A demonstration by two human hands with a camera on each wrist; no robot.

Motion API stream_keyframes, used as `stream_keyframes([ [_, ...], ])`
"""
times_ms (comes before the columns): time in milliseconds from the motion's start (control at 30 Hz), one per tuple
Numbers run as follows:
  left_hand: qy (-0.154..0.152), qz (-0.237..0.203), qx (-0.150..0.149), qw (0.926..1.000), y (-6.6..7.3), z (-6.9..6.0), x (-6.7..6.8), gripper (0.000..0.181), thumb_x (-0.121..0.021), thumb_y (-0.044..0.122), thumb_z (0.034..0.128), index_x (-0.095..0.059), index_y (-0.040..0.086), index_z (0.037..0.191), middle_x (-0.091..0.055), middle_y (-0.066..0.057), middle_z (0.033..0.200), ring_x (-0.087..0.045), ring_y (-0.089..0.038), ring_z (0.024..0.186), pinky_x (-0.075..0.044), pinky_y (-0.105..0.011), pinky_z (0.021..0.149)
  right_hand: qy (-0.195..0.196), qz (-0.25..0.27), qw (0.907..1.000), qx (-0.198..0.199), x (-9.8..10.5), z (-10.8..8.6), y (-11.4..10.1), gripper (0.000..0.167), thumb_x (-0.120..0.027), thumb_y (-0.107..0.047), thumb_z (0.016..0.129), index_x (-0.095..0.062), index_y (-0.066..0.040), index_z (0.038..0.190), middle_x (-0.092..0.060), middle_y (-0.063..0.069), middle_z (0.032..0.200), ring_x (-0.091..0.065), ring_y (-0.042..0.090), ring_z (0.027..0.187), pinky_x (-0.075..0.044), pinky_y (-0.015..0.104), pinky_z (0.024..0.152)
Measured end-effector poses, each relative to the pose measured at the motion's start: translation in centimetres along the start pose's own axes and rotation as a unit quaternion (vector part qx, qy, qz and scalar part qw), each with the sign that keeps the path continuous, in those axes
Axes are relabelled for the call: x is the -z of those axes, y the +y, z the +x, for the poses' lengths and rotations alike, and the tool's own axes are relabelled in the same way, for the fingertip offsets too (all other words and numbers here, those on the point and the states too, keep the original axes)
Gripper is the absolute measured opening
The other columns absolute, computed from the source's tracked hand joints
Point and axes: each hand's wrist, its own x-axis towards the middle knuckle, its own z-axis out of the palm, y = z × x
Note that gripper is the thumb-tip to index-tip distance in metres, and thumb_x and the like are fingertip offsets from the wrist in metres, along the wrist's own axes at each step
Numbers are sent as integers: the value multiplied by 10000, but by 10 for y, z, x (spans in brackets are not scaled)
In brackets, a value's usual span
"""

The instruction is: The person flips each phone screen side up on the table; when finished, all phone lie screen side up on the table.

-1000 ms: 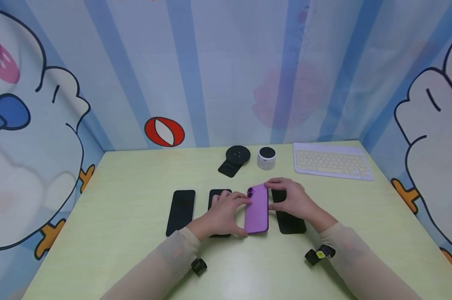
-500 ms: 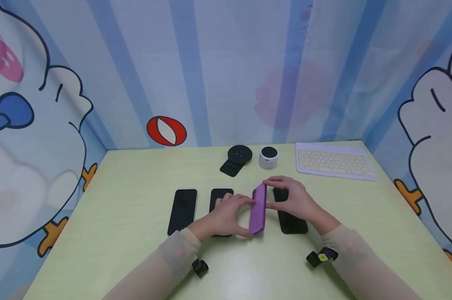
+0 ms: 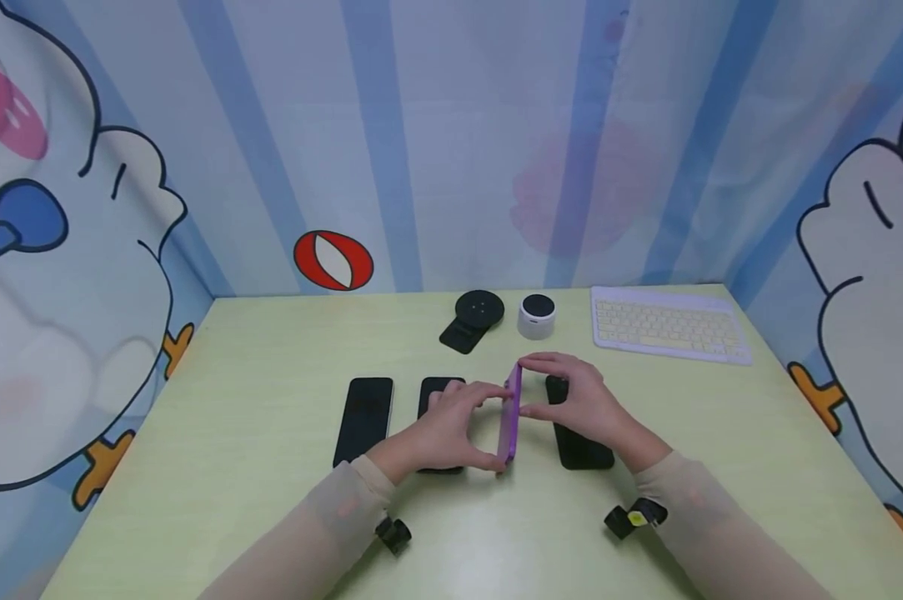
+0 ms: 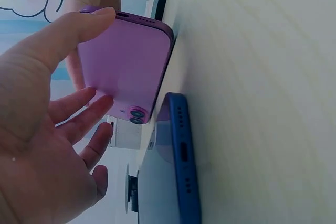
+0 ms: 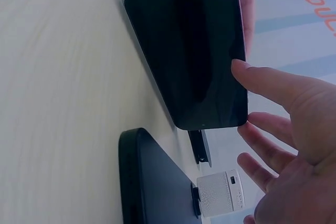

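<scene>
A purple smartphone [image 3: 509, 421] stands on its long side, almost edge-on in the head view. My left hand [image 3: 439, 429] holds it, thumb at the bottom end and fingertips against the purple back [image 4: 123, 61] near the camera lenses. My right hand [image 3: 582, 404] holds the far end, its thumb on the dark screen [image 5: 184, 51] and fingertips at the top corner. Whether the lower edge touches the table is hard to tell. Below my left hand lies a blue-edged phone [image 4: 185, 156], partly covered in the head view. A black phone [image 3: 584, 448] lies under my right hand.
Another dark phone [image 3: 364, 421] lies face up at the left. Behind the hands are a black folding stand [image 3: 479, 310], a small white cylindrical speaker [image 3: 536, 318] and a lilac keyboard [image 3: 669, 325]. A striped curtain [image 3: 466, 150] hangs behind the table.
The purple phone has turned from showing its back to nearly edge-on. Both hands keep their hold, and the right hand has shifted slightly left.
</scene>
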Motion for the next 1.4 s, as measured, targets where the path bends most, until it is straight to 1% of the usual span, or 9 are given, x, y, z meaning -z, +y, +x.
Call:
stream_keyframes([
  [200, 83, 74, -35, 9999, 2, -3, 7, 912, -920, 461, 736, -477, 311, 1519, -535, 79, 1515, -422, -183, 1285, -313, -466, 1027, 82, -40, 9998, 162, -5, 3, -3, 679, -921, -268, 779, -662, -128, 1392, -618, 105, 1463, -532, 365, 1392, -385, 614, 1139],
  [333, 100, 167, -67, 9998, 2, -5, 11, 908, -918, 462, 742, -473, 327, 1521, -517, 86, 1541, -409, -184, 1311, -301, -472, 1036, 120, -93, 9995, 285, -8, 5, -4, 670, -921, -276, 778, -670, -126, 1381, -627, 95, 1454, -546, 353, 1379, -379, 619, 1131],
  [567, 90, 304, -131, 9994, 1, -8, 16, 900, -919, 457, 740, -488, 306, 1515, -498, 58, 1567, -396, -218, 1347, -291, -501, 1037, 172, -228, 9993, 225, -12, 7, -9, 664, -919, -302, 776, -676, -157, 1376, -625, 80, 1458, -531, 349, 1387, -264, 689, 1126],
  [667, 111, 306, -149, 9994, 1, -10, 17, 895, -920, 450, 742, -490, 307, 1514, -501, 50, 1566, -402, -220, 1333, -294, -510, 1038, 186, -226, 9993, 244, -13, 8, -10, 661, -919, -301, 776, -677, -157, 1374, -626, 78, 1455, -542, 344, 1378, -267, 690, 1126],
  [900, 192, 276, -227, 9992, -1, -13, 19, 894, -923, 448, 741, -499, 296, 1513, -515, 49, 1559, -415, -229, 1314, -287, -517, 1032, 59, -142, 9995, 290, -15, 10, -8, 669, -916, -258, 783, -656, -167, 1394, -619, 75, 1462, -558, 322, 1369, -251, 701, 1138],
  [1033, 230, 276, -249, 9990, -4, -14, 19, 897, -925, 449, 739, -504, 286, 1514, -526, 50, 1552, -422, -230, 1305, -290, -513, 1018, 8, -17, 9996, 292, -15, 11, -5, 675, -914, -219, 786, -647, -169, 1404, -625, 71, 1460, -559, 314, 1375, -281, 683, 1147],
  [1233, 209, 290, -131, 9993, -7, -16, 19, 900, -924, 466, 736, -502, 302, 1514, -523, 63, 1553, -417, -211, 1292, -300, -506, 1019, -116, 221, 9994, 247, -18, 13, 0, 700, -908, -165, 789, -623, -156, 1428, -638, 57, 1450, -563, 315, 1370, -346, 636, 1146],
  [1300, 196, 246, -96, 9995, -7, -16, 20, 901, -925, 462, 737, -501, 303, 1515, -525, 63, 1550, -414, -209, 1288, -302, -507, 1021, -174, 255, 9994, 182, -18, 14, 2, 710, -907, -150, 787, -618, -156, 1435, -642, 52, 1446, -565, 318, 1365, -347, 633, 1146],
  [1400, 189, 166, -52, 9997, -8, -17, 21, 903, -926, 442, 741, -497, 296, 1521, -526, 62, 1544, -407, -211, 1288, -301, -507, 1026, -282, 159, 9995, 55, -19, 14, 4, 716, -907, -151, 785, -616, -152, 1439, -646, 53, 1442, -554, 324, 1375, -306, 654, 1158],
])
